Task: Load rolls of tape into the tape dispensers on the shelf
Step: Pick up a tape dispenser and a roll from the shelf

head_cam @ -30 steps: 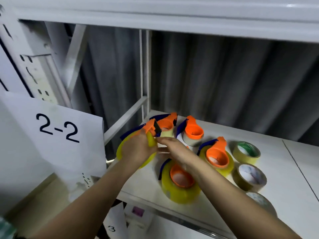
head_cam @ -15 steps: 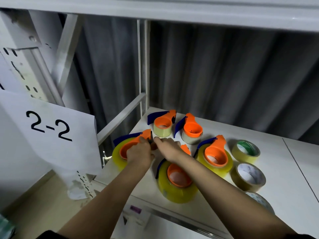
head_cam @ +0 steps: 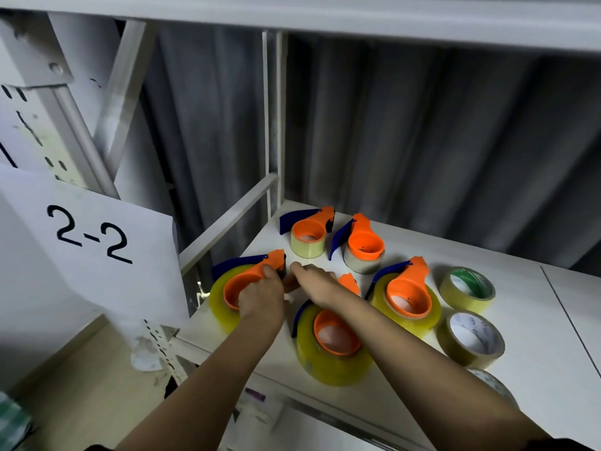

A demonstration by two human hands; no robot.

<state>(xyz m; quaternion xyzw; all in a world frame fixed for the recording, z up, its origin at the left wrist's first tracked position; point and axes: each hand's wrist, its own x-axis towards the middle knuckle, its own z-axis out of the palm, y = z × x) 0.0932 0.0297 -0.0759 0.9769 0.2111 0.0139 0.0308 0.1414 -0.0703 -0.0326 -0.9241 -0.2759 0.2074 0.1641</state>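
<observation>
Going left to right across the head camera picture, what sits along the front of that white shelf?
Paper sign marked 2-2 → dispenser under the left hand → left hand → front dispenser with the yellow roll → dispenser on the right → bare roll with a white core.

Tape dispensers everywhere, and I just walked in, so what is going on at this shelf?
A person is loading tape into orange dispensers on the white shelf. The left hand holds the leftmost dispenser, already carrying a yellow roll, while the right hand works at its cutter end. Four other loaded dispensers sit nearby. Loose rolls wait to the right.
</observation>
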